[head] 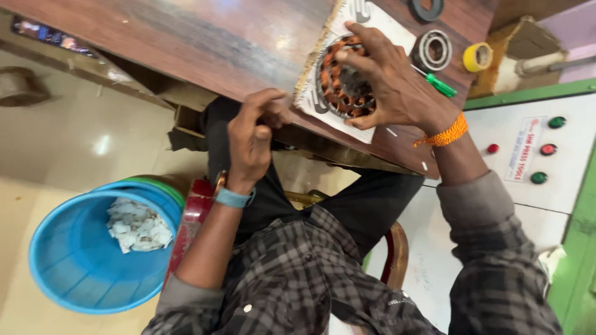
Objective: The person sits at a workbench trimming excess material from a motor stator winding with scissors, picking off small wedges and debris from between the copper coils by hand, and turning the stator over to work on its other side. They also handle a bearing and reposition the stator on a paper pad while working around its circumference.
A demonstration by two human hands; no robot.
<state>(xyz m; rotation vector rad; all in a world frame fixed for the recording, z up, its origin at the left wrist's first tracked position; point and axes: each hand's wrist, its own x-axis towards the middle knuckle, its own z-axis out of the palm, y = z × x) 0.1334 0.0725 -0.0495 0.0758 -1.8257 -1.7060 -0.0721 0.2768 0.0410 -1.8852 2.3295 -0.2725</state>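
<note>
A round motor stator [338,87] with copper windings lies on a white sheet [372,22] on the wooden table [217,37]. My right hand [391,80], an orange thread around its wrist, is spread over the stator and grips it from above. My left hand [254,136], with a blue band on the wrist, is at the table's near edge beside the sheet's corner. Its fingers are curled and pinched together. I see nothing between them.
Beyond the stator lie a steel bearing ring [433,49], a green-handled screwdriver [441,85], a yellow tape roll [477,57] and a black ring [426,9]. A blue tub [74,260] with white scraps [136,226] stands on the floor at left. A white panel with coloured buttons [540,149] is at right.
</note>
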